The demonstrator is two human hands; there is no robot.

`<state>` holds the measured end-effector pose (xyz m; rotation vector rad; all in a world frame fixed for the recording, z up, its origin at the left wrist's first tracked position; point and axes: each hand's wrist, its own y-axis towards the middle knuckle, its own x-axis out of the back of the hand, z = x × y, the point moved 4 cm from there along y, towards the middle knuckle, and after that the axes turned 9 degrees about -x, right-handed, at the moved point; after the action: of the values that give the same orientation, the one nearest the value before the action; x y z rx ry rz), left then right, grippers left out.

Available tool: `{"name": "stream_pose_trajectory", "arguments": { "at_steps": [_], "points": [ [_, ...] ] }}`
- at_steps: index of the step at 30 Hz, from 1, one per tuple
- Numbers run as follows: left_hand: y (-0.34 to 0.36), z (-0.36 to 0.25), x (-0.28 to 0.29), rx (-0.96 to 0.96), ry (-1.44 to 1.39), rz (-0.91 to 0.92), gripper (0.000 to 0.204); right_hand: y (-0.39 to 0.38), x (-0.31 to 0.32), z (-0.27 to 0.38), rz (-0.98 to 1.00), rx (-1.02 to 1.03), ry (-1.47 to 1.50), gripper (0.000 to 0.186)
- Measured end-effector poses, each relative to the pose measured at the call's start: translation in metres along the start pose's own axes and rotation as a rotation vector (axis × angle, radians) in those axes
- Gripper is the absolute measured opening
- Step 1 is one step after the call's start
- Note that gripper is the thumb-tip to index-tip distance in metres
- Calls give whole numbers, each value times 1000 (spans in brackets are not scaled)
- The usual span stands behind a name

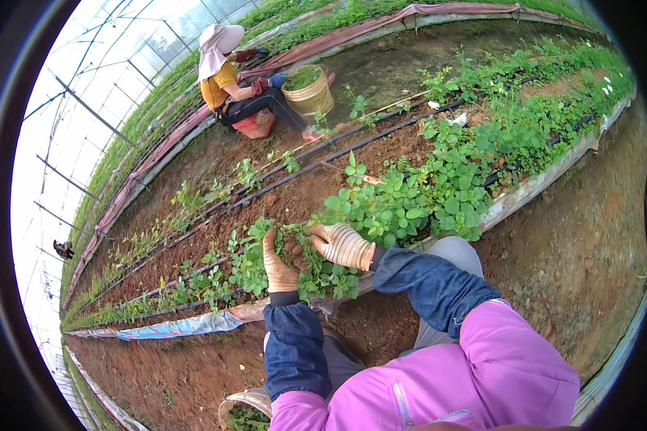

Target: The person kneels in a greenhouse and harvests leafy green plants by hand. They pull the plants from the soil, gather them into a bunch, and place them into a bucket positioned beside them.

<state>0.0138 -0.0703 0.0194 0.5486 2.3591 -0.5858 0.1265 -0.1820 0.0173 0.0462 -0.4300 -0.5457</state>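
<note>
My left hand, in a soil-stained glove, is closed around a bunch of leafy green plants, its thumb pointing up. Brownish roots or soil show between my hands. Just to the right, my right hand, in a striped glove, has its fingers pinched together at the same bunch; its fingertips are partly hidden by leaves. Both hands are above the near edge of a planted bed. Dense broad-leaved plants grow beside my right hand.
Black drip hoses run along the bed. A bucket with greens stands below my left arm. Across the bed, a co-worker sits low beside a pale bucket of greens. Sheeting edges the bed.
</note>
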Motion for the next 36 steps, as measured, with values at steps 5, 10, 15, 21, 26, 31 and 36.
{"name": "stream_pose_trajectory", "arguments": {
  "at_steps": [5, 10, 15, 21, 26, 31, 36],
  "points": [
    [5, 5, 7, 33, 45, 50, 26, 1, -1, 3, 27, 60, -50, 25],
    [12, 9, 12, 29, 84, 65, 25, 0, -4, -1, 17, 129, -37, 24],
    [8, 7, 0, 25, 75, 22, 23, 4, -5, -4, 40, 139, -111, 21],
    [22, 12, 19, 70, 14, 114, 23, 4, -15, -14, 65, 164, -139, 23],
    [19, 11, 13, 45, 102, 89, 27, 4, -11, -14, 85, 132, -140, 24],
    [16, 10, 13, 52, 96, 73, 28, 2, -11, -8, 104, 114, -120, 24],
    [15, 12, 4, 55, 41, 105, 26, 3, -9, -10, 74, 114, -102, 23]
  ]
}}
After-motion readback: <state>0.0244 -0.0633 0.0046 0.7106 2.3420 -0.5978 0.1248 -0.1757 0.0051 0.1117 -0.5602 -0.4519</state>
